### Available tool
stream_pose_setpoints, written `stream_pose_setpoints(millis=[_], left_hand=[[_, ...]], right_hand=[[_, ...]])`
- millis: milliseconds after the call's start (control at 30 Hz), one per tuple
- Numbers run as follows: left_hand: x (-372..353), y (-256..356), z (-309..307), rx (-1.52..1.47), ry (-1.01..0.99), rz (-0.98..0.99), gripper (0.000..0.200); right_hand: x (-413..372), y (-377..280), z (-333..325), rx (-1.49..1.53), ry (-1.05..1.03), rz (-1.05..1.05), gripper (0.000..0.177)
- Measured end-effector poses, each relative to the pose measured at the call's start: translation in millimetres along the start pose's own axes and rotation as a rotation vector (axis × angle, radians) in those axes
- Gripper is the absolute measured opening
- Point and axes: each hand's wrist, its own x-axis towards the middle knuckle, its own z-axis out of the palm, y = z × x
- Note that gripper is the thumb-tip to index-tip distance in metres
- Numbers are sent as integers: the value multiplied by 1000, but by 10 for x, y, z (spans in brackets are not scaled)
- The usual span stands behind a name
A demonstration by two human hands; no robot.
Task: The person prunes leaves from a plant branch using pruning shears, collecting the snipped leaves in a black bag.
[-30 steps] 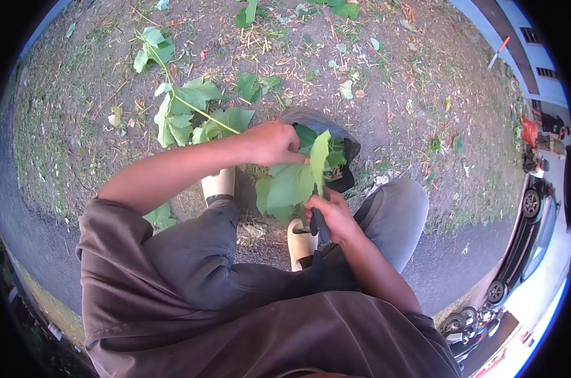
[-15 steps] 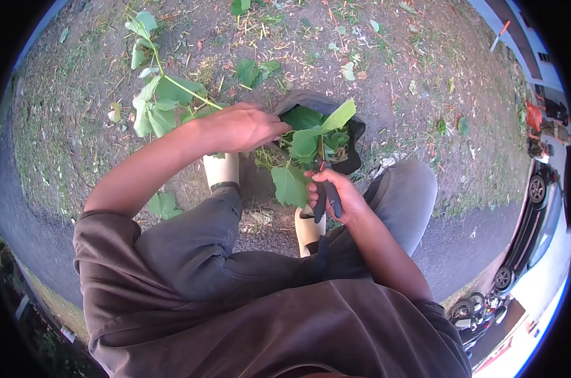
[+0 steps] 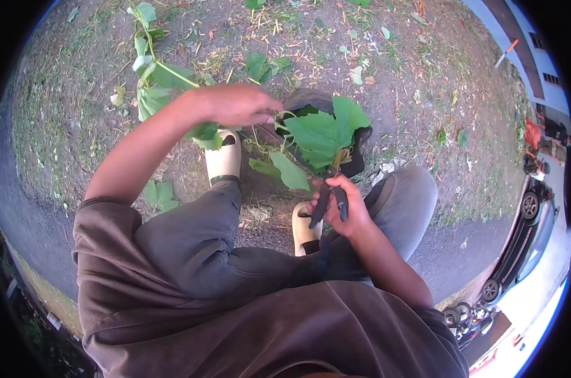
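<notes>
Since half a second ago, my left hand (image 3: pixel 238 105) has gone a little farther from me, and the broad green leaf (image 3: pixel 323 132) above my shears has swung across the mouth of the bag. The handles of the shears also stand wider apart now. I have the vine (image 3: pixel 175 74) pinched in my left fingers: its long stem comes in from the far left, and a thinner piece shows on the right side of my hand, running toward the leaves in the middle. My right hand (image 3: pixel 348 205), nearer to me, is wrapped around the dark shears (image 3: pixel 320 208); the broad leaf rises just beyond them and covers much of the blades, so I cannot tell whether they are touching a stem. A paler leaf (image 3: pixel 290 170) hangs to the left of the shears.

Behind the broad leaf, the dark bag (image 3: pixel 307 99) sits open on the ground (image 3: pixel 399 126). My cream shoes (image 3: pixel 224 157) are planted on the near side, one below the left hand, the other just left of the shears. Cut leaves (image 3: pixel 258 66) lie on the soil farther out, and another leaf (image 3: pixel 161 195) lies left of my knee. Well off to the right stand a car (image 3: pixel 528 233) and some motorcycles (image 3: pixel 465 318), with people (image 3: pixel 553 135) beyond the car.
</notes>
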Motion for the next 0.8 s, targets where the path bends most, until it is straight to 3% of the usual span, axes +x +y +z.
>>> stream_pose_setpoints(millis=[67,200,267,333,400,467,500,567,600,667,700,733,800], left_hand=[[-74,-58,-160,33,-16,-9,32],[-208,-52,-457,-92,-16,-31,31],[-260,9,-573,-78,-40,-108,32],[-311,91,-724,-46,-59,-126,33],[-349,88,-813,-101,-61,-155,30],[-351,80,-801,-152,19,-92,29],[-355,79,-802,-208,97,-28,28],[-344,95,-783,-187,127,4,28],[-262,108,-751,-180,159,41,29],[-113,-3,-620,-159,196,90,29],[-94,23,-567,-146,189,89,28],[-80,60,-528,-135,184,67,26],[-55,130,-474,-124,181,58,26]], right_hand=[[-143,48,-29,-18,-42,185,50],[-417,96,-23,-73,-188,316,56],[-539,-35,18,-147,-237,290,57],[-624,-243,146,-322,-199,134,54],[-529,-489,205,-710,-90,-107,52],[-550,-835,589,-1943,213,-338,57],[-415,-894,621,-1936,221,-349,57],[-212,-995,582,-2229,431,-500,50],[-173,-1036,682,-2313,440,-503,38],[199,-1103,586,-2404,458,-410,43],[273,-1050,598,-2485,532,-465,45],[359,-1083,648,-2455,395,-218,46],[402,-1073,594,-2407,395,-272,46]])
